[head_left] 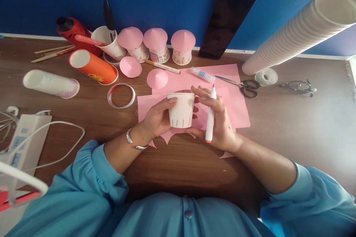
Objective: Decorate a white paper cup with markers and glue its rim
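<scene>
A white paper cup (pixel 181 109) is gripped in my left hand (pixel 159 116), the thumb on its near side and fingers behind. Short orange strokes run along the cup's lower edge. My right hand (pixel 222 126) holds an orange-tipped marker (pixel 210 118) between its fingers, tip pointing up, just right of the cup. Beneath both hands lie pink paper sheets (pixel 239 107) with cut edges. Behind the cup is a loose pink paper cone (pixel 157 79). Several cups with pink cone tops, one being the decorated cup (pixel 182 57), stand against the wall.
Scissors (pixel 249 88), a glue stick (pixel 202 74) and an orange marker (pixel 164 67) lie behind. A tall cup stack (pixel 294 33) and a phone (pixel 229 18) lean at the wall. Left are a tape roll (pixel 121 95), an orange tube (pixel 94 67) and a power strip (pixel 30 144).
</scene>
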### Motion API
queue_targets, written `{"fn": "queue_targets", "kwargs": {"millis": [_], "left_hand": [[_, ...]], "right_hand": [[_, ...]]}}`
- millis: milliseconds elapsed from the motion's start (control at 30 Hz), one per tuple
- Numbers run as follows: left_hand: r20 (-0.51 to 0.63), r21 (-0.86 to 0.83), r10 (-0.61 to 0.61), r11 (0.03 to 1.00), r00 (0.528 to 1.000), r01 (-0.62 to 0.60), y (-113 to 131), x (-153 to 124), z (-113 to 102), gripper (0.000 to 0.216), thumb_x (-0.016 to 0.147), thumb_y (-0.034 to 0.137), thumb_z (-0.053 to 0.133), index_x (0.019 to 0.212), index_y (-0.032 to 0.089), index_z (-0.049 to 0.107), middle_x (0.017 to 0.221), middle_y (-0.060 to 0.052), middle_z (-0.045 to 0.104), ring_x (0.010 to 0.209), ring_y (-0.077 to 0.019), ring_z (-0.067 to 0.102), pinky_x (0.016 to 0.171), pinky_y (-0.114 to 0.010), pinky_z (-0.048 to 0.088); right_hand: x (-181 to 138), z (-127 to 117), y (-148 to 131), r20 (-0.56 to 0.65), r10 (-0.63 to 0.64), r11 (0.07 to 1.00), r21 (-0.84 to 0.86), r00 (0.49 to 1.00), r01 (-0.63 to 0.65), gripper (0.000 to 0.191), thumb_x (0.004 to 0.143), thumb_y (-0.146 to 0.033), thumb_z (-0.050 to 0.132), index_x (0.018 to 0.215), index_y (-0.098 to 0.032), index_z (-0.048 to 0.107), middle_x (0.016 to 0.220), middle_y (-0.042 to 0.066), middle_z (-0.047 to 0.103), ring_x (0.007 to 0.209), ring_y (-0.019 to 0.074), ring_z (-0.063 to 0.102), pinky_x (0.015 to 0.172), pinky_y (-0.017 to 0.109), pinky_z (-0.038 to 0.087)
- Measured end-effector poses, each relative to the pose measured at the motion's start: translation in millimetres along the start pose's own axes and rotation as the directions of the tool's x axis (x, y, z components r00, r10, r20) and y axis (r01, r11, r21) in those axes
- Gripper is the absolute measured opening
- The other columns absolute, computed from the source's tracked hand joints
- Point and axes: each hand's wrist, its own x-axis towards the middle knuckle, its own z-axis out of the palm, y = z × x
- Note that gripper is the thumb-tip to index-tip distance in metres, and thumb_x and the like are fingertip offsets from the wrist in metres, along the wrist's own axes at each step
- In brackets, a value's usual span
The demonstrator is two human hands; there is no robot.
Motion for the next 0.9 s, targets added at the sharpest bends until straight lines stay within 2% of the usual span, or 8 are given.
{"fn": "queue_targets", "kwargs": {"millis": [100, 233, 333, 467, 567, 700, 767, 900], "left_hand": [[0.016, -0.013, 0.009, 1.000, 1.000, -0.009, -0.3, 0.4, 2.3, 0.066, 0.087, 0.047, 0.083, 0.144, 0.021, 0.064, 0.118, -0.013, 0.081, 0.101, -0.0301, 0.079, 0.085, -0.041, 0.065], [0.034, -0.054, -0.005, 0.999, 0.999, 0.007, 1.5, 0.5, 4.5, 0.072, 0.088, 0.047, 0.081, 0.151, 0.020, 0.059, 0.134, -0.017, 0.077, 0.118, -0.0387, 0.077, 0.102, -0.053, 0.062], [0.031, -0.075, -0.019, 0.997, 0.999, 0.021, 2.5, 0.7, 4.9, 0.069, 0.088, 0.047, 0.080, 0.148, 0.019, 0.061, 0.138, -0.018, 0.076, 0.126, -0.0438, 0.074, 0.107, -0.060, 0.059], [0.009, 0.007, 0.055, 0.998, 0.998, -0.056, 2.0, 1.6, 5.9, 0.072, 0.087, 0.050, 0.084, 0.149, 0.023, 0.061, 0.142, -0.017, 0.074, 0.127, -0.0410, 0.073, 0.103, -0.052, 0.062], [-0.021, 0.099, 0.118, 0.988, 0.993, -0.115, 0.4, 2.1, 5.8, 0.080, 0.082, 0.055, 0.090, 0.151, 0.026, 0.060, 0.136, -0.015, 0.075, 0.117, -0.0350, 0.076, 0.092, -0.043, 0.064], [-0.050, 0.150, 0.151, 0.978, 0.987, -0.142, -1.1, 2.5, 4.8, 0.085, 0.078, 0.057, 0.093, 0.151, 0.026, 0.061, 0.126, -0.013, 0.077, 0.103, -0.0270, 0.075, 0.077, -0.033, 0.061], [-0.035, 0.139, 0.146, 0.980, 0.989, -0.140, -0.8, 2.7, 5.1, 0.084, 0.081, 0.057, 0.091, 0.152, 0.025, 0.060, 0.128, -0.014, 0.076, 0.104, -0.0269, 0.075, 0.078, -0.032, 0.061], [0.015, 0.073, 0.095, 0.993, 0.995, -0.095, 0.4, 2.4, 5.2, 0.078, 0.089, 0.052, 0.084, 0.156, 0.024, 0.056, 0.141, -0.017, 0.072, 0.113, -0.0327, 0.076, 0.088, -0.040, 0.064]], "right_hand": [[-0.3, -0.8, 1.5, -0.005, 0.005, 1.000, 0.014, 1.000, -0.005, 0.066, 0.092, -0.034, 0.088, 0.144, -0.033, 0.046, 0.156, 0.016, 0.064, 0.149, 0.0386, 0.060, 0.121, 0.072, 0.052], [0.8, -2.2, 6.0, -0.018, 0.030, 0.996, 0.079, 0.999, -0.029, 0.064, 0.093, -0.036, 0.086, 0.141, -0.036, 0.044, 0.155, 0.014, 0.064, 0.148, 0.0366, 0.061, 0.122, 0.070, 0.052], [1.5, -2.8, 9.5, -0.023, 0.052, 0.992, 0.119, 0.998, -0.049, 0.061, 0.096, -0.038, 0.083, 0.142, -0.035, 0.043, 0.157, 0.013, 0.062, 0.150, 0.0340, 0.061, 0.123, 0.067, 0.052], [-0.1, -2.7, 12.2, -0.009, 0.092, 0.990, 0.110, 0.996, -0.091, 0.061, 0.095, -0.039, 0.084, 0.141, -0.035, 0.043, 0.157, 0.013, 0.063, 0.151, 0.0324, 0.059, 0.123, 0.063, 0.053], [-2.4, -1.1, 12.3, 0.002, 0.130, 0.986, 0.104, 0.991, -0.130, 0.062, 0.094, -0.036, 0.085, 0.141, -0.034, 0.044, 0.157, 0.014, 0.062, 0.152, 0.0332, 0.059, 0.123, 0.063, 0.053], [-3.1, 0.7, 10.9, 0.014, 0.122, 0.982, 0.147, 0.992, -0.122, 0.065, 0.092, -0.026, 0.084, 0.142, -0.032, 0.044, 0.156, 0.015, 0.061, 0.151, 0.0325, 0.060, 0.124, 0.061, 0.052], [-2.7, 0.5, 10.6, 0.007, 0.124, 0.981, 0.147, 0.992, -0.124, 0.063, 0.093, -0.025, 0.083, 0.143, -0.032, 0.045, 0.156, 0.014, 0.061, 0.151, 0.0324, 0.060, 0.123, 0.060, 0.053], [-2.5, 0.2, 11.1, -0.003, 0.138, 0.981, 0.140, 0.990, -0.136, 0.061, 0.095, -0.033, 0.082, 0.143, -0.037, 0.045, 0.155, 0.008, 0.062, 0.149, 0.0324, 0.061, 0.121, 0.059, 0.053]]}}
